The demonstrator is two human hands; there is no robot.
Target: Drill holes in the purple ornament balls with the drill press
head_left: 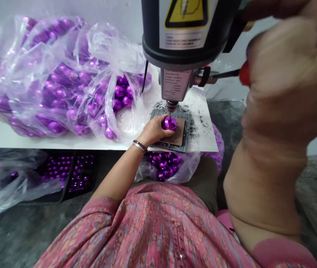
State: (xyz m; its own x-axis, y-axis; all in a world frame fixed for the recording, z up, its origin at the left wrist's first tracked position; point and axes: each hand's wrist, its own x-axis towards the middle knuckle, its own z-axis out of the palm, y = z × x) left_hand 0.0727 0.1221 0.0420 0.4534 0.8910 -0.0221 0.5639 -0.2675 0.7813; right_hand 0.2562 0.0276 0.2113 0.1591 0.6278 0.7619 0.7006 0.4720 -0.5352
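My left hand (157,131) is closed around a shiny purple ball (170,123), holding it on a brown board (175,138) under the drill press (179,41). The thin drill bit (170,114) comes down at the top of the ball; whether it has gone in I cannot tell. Close to the camera and blurred, my right hand (289,70) is wrapped around the red-knobbed feed handle (245,73) at the machine's right side. Beneath the board lies the drill's grey base plate (185,139).
A big clear plastic bag (55,74) of purple balls covers the left of the white table (114,144). Dark shavings (201,121) are scattered right of the base. In my lap rests another bag of balls (165,165). Black trays (74,175) with purple balls stand below, left.
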